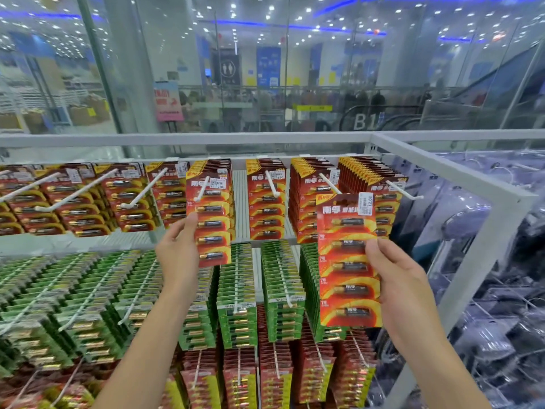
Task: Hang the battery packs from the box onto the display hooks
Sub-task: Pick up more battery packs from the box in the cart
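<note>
Our left hand [177, 250] pinches the left edge of a red pack [211, 228] hanging on a top-row hook [203, 188], while our right hand [404, 280], thumb in front, grips a second pack [346, 261] upright, clear of the hooks, before the right end of the rack [442, 170].

The red pack [348, 261] in my right hand [404, 290] is glossy printed card with clear plastic blisters that catch the light; the second red pack [211, 219] in my left hand [177, 249] looks the same. The hooks [144, 187] look smooth, white and coated. The rack frame [442, 169] is matt white painted metal. Behind it, the glass wall [265, 69] is shiny with reflections.
</note>
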Action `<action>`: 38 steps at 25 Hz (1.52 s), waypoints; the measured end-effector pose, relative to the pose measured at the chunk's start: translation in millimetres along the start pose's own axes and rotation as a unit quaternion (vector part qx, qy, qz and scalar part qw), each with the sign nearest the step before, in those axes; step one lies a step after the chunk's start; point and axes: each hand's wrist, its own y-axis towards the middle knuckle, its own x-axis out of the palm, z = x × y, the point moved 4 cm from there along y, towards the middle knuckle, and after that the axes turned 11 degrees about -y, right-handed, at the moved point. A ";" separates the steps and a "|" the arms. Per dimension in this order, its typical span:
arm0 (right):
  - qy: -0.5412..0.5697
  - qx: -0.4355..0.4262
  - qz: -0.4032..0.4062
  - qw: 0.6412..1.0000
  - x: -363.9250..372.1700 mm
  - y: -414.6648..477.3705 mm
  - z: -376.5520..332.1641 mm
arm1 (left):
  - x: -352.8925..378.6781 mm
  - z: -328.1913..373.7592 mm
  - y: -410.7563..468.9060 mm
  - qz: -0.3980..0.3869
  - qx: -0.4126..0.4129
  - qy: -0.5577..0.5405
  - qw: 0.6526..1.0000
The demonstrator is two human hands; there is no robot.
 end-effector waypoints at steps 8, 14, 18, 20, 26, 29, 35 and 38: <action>-0.032 -0.003 0.026 0.999 -3.9 26.4 -2.7 | 6.8 -17.8 32.6 0.008 0.009 0.004 1.000; -0.070 0.017 0.026 0.997 17.8 76.4 5.1 | 7.1 -19.1 31.4 0.016 0.016 -0.004 1.000; -0.109 0.013 0.038 0.993 34.1 123.7 13.3 | 1.5 -21.8 33.1 0.013 0.027 0.016 0.999; -0.112 0.012 0.047 0.993 36.7 136.1 17.2 | -3.1 -22.6 33.4 0.004 0.043 0.030 0.999; -0.123 -0.002 0.083 0.989 23.6 133.5 43.7 | -31.1 -28.5 18.8 -0.002 0.063 0.064 0.996; -0.151 -0.013 0.092 0.984 5.1 107.8 58.6 | -38.5 -36.4 -13.1 -0.014 0.037 0.061 0.997; -0.170 0.050 0.098 0.979 -57.1 12.4 112.5 | -38.7 -90.6 -102.4 -0.083 -0.070 0.093 0.990; -0.159 0.104 0.136 0.972 -111.3 -36.9 150.9 | -24.9 -133.5 -148.9 -0.126 -0.151 0.118 0.973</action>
